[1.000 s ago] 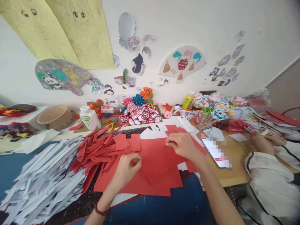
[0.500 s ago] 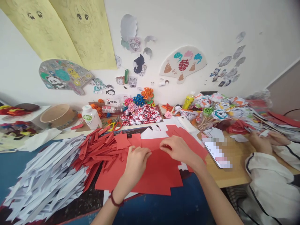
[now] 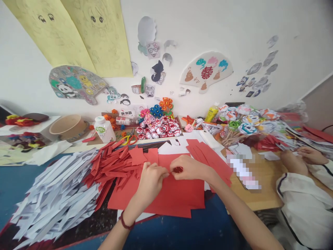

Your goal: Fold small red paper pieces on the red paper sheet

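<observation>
My left hand (image 3: 152,178), with a dark red bracelet on its wrist, is closed in a pinch. Facing it, my right hand (image 3: 189,167) pinches too, its fingertips almost meeting those of the left. A thin bit of red paper (image 3: 170,172) shows between them, mostly hidden by the fingers. Below both hands lie large red paper sheets (image 3: 179,196) with stepped edges. Left of my left hand is a heap of folded red paper strips (image 3: 110,163), and farther left a bigger heap of folded white paper strips (image 3: 59,191).
At the back stand a white bottle (image 3: 104,130), scissors (image 3: 129,139) and red-and-white paper flowers (image 3: 159,127). More paper flowers (image 3: 247,119) on sticks lie back right. A phone (image 3: 243,172) rests on the wooden table, beside a co-worker's hands (image 3: 309,156).
My right hand has moved left, closing the gap to my left hand. The whole view has shifted slightly, so the surroundings appear a little farther right.
</observation>
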